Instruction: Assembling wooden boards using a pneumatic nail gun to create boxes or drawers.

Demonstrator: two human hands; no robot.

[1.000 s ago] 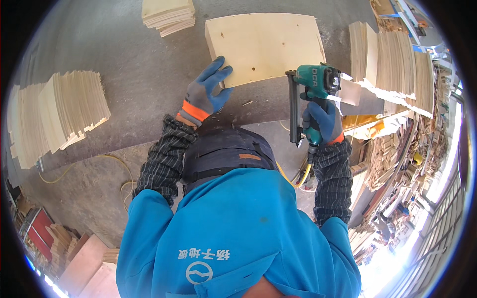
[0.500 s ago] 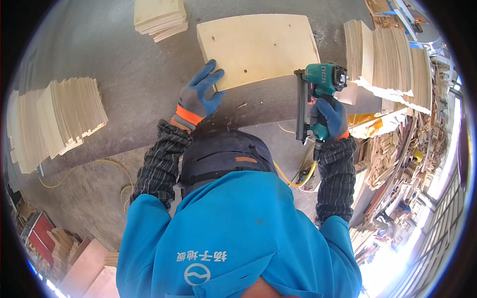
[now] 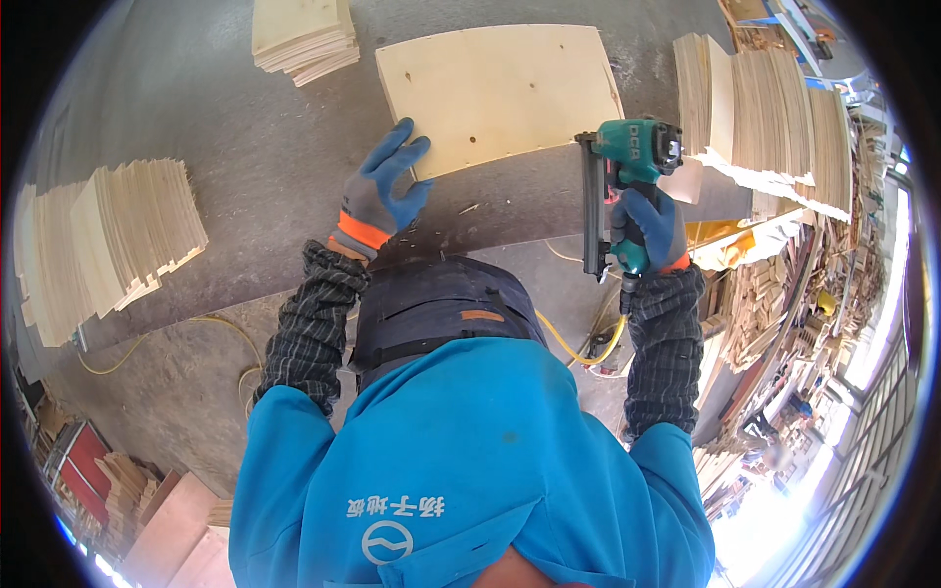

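A pale rectangular plywood panel (image 3: 500,98) with a few dark knots lies flat on the grey worktable. At its near left corner is my left hand (image 3: 384,191), in a blue and grey glove with an orange cuff. Its fingers are spread, the fingertips at the panel's left edge; whether they press on it I cannot tell. My right hand (image 3: 655,227), gloved alike, is wrapped round the handle of a teal and black air nail gun (image 3: 627,147). The gun is held off the panel's near right corner, its long black magazine on the left side. A yellow air hose runs from the handle's base.
Stacks of thin wooden boards stand on the table (image 3: 284,176): a small stack (image 3: 306,34) at the far side, a fanned stack (image 3: 118,235) at the left, and a larger stack (image 3: 769,118) at the right. The yellow hose (image 3: 578,355) loops below the table edge. Wood scraps (image 3: 760,323) pile up at the right.
The panel, the stacks and my left hand all sit slightly farther left in the picture. The nail gun has shifted a little up and left, still in my right hand.
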